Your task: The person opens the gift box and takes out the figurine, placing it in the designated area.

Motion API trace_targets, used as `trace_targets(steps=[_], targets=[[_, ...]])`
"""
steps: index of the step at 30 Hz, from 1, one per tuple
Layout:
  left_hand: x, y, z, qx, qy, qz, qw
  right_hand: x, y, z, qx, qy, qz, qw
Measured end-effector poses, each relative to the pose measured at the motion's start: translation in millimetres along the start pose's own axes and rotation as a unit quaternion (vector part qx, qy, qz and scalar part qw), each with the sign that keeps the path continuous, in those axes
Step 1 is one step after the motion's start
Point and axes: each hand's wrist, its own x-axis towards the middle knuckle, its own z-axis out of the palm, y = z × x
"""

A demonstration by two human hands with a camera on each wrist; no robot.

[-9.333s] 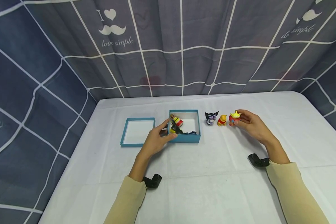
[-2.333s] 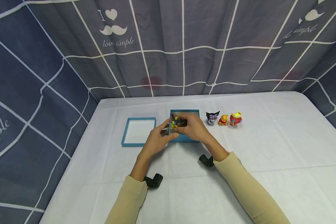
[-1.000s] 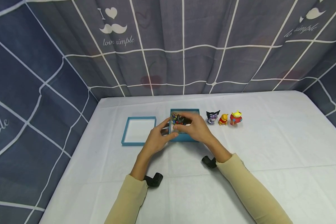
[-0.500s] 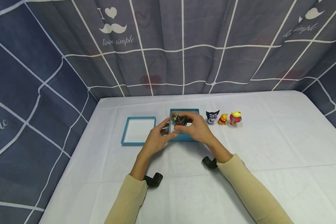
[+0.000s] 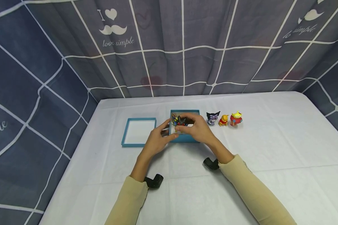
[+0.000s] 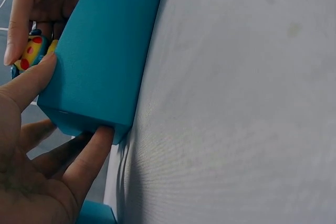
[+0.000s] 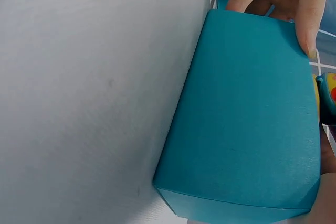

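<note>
In the head view, my left hand [image 5: 157,139] grips the left side of the teal box [image 5: 186,139], thumb at the near wall. My right hand [image 5: 198,128] is over the box and pinches a dark, pointed-eared toy figure [image 5: 181,120] with red on it, at rim height. Other small colourful toys [image 5: 173,117] show behind it at the box's left; the rest of the inside is hidden by my hand. In the left wrist view, a yellow piece with red spots and blue edging [image 6: 32,52] shows under my right fingers, just past the box wall [image 6: 105,51].
The box's shallow lid [image 5: 139,145] lies left of it, white inside up. To the right stand three figures in a row: a black-eared purple one [image 5: 212,118], a small yellow bear in red [image 5: 223,120] and a yellow-headed one in red [image 5: 236,118]. A grey curtain [image 5: 163,68] hangs behind the table.
My right hand has let go of the yellow-headed figure at the row's right end and moved left into the box, taking hold of the dark figure. The left hand keeps its place.
</note>
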Motion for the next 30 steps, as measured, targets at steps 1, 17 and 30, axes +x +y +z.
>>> trace_targets(steps=[1,17,30], targets=[[0.0,0.1,0.1,0.0,0.0,0.001,1.0,-0.4,-0.3,-0.2,0.001,0.0,-0.002,1.0],[0.6,0.4,2.8,0.009,0.007,-0.001,0.9999,-5.0,-11.3,-7.1,0.012,-0.004,-0.001,0.9999],[0.1,1.4,0.8,0.021,0.01,-0.001,0.9997,-25.3,-37.5,-36.2,-0.03,0.001,-0.013,0.9994]])
